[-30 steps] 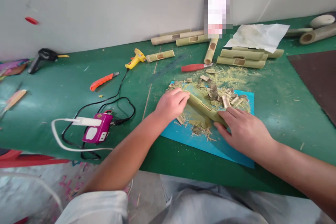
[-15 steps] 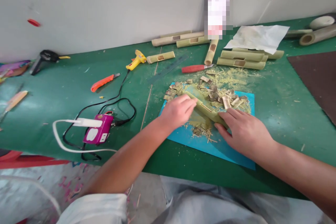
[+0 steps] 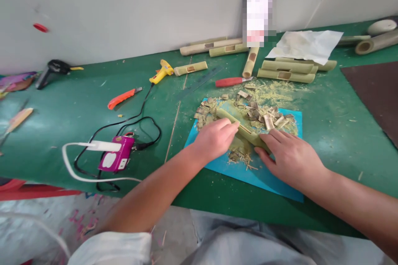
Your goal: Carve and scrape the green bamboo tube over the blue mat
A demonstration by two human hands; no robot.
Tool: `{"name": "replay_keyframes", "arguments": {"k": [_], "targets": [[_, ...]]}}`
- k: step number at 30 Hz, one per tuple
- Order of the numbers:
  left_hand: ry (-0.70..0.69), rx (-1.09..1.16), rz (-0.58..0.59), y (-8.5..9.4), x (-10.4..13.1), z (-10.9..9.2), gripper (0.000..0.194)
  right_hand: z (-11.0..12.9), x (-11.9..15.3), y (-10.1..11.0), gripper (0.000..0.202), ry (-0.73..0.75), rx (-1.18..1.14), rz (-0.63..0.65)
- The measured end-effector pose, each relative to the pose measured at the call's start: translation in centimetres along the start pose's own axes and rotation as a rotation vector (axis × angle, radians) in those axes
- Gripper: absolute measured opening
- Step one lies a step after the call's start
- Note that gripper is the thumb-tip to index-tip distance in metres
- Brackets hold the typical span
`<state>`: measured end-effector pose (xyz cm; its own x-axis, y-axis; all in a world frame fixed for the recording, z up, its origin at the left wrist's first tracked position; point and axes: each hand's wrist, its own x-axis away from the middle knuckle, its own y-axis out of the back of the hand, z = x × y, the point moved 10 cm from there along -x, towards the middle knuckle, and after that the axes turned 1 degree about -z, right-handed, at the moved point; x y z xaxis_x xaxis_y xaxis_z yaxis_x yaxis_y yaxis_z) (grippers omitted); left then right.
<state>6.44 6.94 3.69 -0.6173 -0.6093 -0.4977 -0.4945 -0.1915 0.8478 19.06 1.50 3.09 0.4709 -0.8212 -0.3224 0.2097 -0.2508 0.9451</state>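
A green bamboo tube (image 3: 225, 114) with a long narrow slot lies slanted over a blue sheet (image 3: 258, 179). My right hand (image 3: 287, 153) is wrapped round its lower right end. Pinched fingers of my left hand (image 3: 219, 138) rest at the slot, near the middle of the tube; whether they hold a small piece there is too small to tell. Bamboo chips (image 3: 255, 112) and fine shavings (image 3: 241, 157) lie around the tube on the sheet.
Beyond the sheet are a red-handled knife (image 3: 229, 82), cut bamboo tubes (image 3: 284, 75) and white paper (image 3: 306, 45). To the left lie a yellow glue gun (image 3: 161, 72), an orange cutter (image 3: 124, 98) and a purple power block (image 3: 117, 153) with cables. A dark mat (image 3: 373, 95) is at right.
My left hand has slid a little to the right along the tube, uncovering more of its upper left end. My right hand has stayed on the lower end.
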Motion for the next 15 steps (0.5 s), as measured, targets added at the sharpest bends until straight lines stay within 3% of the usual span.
{"name": "replay_keyframes", "arguments": {"k": [4, 9, 15], "targets": [[0.048, -0.016, -0.079, 0.8, 0.0, 0.8, 0.024, 0.0, -0.1, 0.1, 0.027, 0.006, 0.008, -0.014], [0.026, 0.042, -0.007, -0.1, 0.1, -0.1, 0.024, 0.2, -0.2, 0.3, 0.025, 0.006, 0.01, -0.023], [0.086, 0.048, -0.038, 0.2, 0.3, 0.7, 0.02, 0.3, 0.0, 1.0, 0.024, 0.022, 0.001, -0.075]]}}
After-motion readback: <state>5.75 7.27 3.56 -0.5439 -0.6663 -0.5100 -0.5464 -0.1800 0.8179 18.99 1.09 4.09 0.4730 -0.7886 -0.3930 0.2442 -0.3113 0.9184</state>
